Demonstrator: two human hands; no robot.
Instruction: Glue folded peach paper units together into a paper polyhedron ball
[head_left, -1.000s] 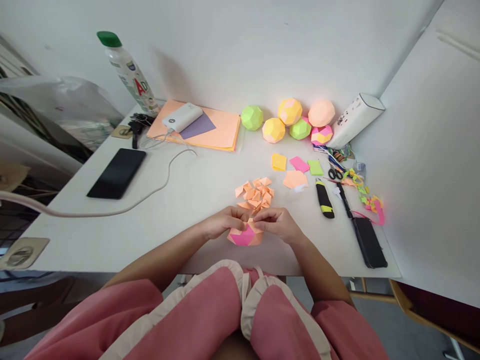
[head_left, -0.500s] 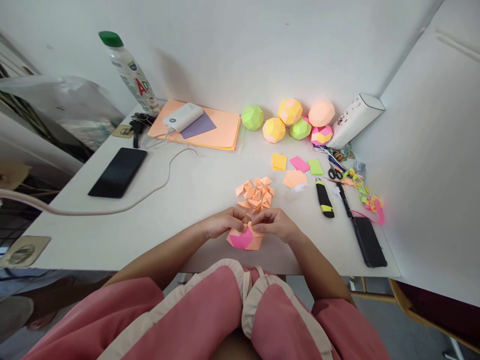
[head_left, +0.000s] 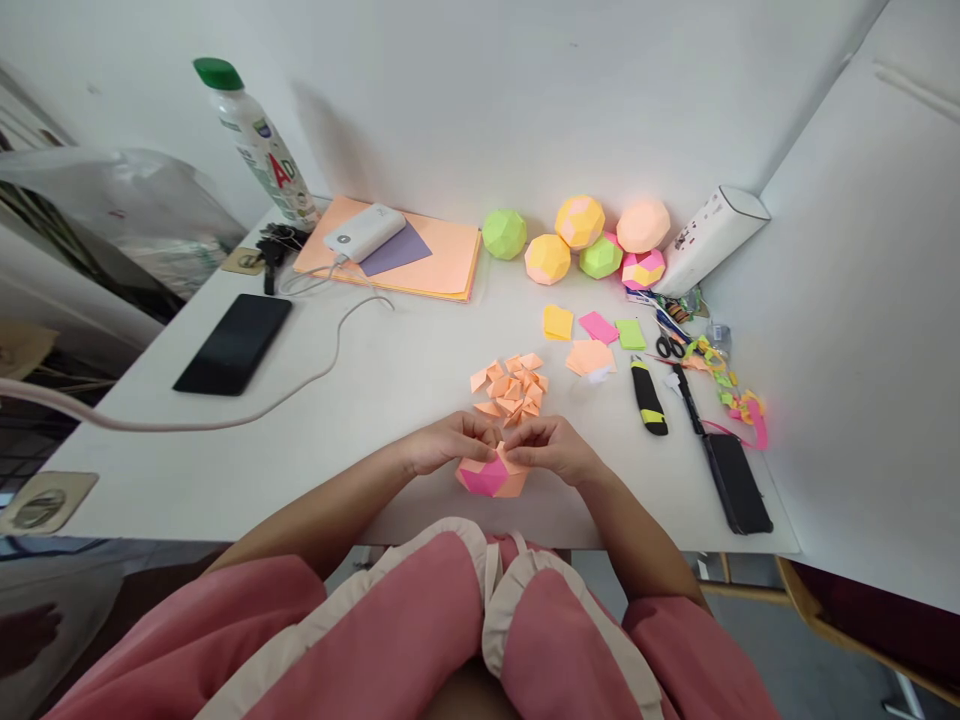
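Between my hands, close to the table's front edge, is a partly built folded-paper ball (head_left: 484, 478) in peach with a pink patch. My left hand (head_left: 453, 441) pinches its upper rim from the left. Opposite it, my right hand (head_left: 550, 447) pinches the rim from the right, thumb and fingers closed. The fingertips nearly meet, and what lies right between them is partly hidden. Just beyond my fingers lies a loose pile of folded peach paper pieces (head_left: 516, 388).
Finished paper balls (head_left: 547, 259) sit along the wall. Paper stacks (head_left: 590, 357), a cutter (head_left: 649, 398), scissors (head_left: 670, 346) and a black case (head_left: 738, 483) lie to the right. Leftward are a phone (head_left: 234, 345), a cable (head_left: 300, 384), a power bank (head_left: 365, 232) and a bottle (head_left: 264, 150).
Both hands stay at the paper ball, their fingers shifted only slightly. The ball has tilted or moved a little. At the lower left, a person's limb has changed position.
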